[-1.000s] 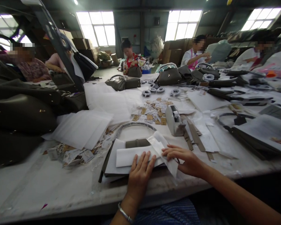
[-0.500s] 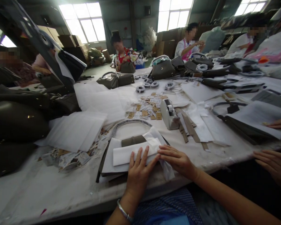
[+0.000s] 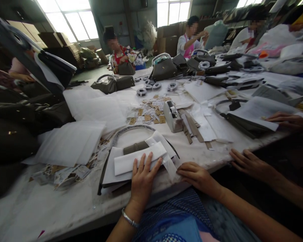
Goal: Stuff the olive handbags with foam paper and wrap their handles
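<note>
My left hand (image 3: 145, 173) lies flat with fingers spread on a folded strip of white foam wrap (image 3: 126, 164). Beneath it is a flattened dark olive handbag (image 3: 104, 174), partly covered by a pale foam sheet (image 3: 111, 161). A plastic-wrapped handle (image 3: 131, 127) arches from the bag's far side, and an olive strap piece (image 3: 135, 147) shows beside the wrap. My right hand (image 3: 200, 176) is closed, its fingertips at the edge of a thin white foam strip (image 3: 169, 164) that hangs over the bag's right side. Its palm is hidden.
A tape dispenser (image 3: 173, 117) stands beyond the bag, near scattered paper tags (image 3: 151, 114). Stacked foam sheets (image 3: 70, 141) lie left, olive bags (image 3: 12, 134) further left. At right, a co-worker's hands (image 3: 255, 164) are close to my right arm. The table edge (image 3: 151, 198) runs before me.
My right hand has moved right and away from my left hand, to the thin strip's edge. My left hand stays on the folded wrap. A co-worker's hand at right has come closer.
</note>
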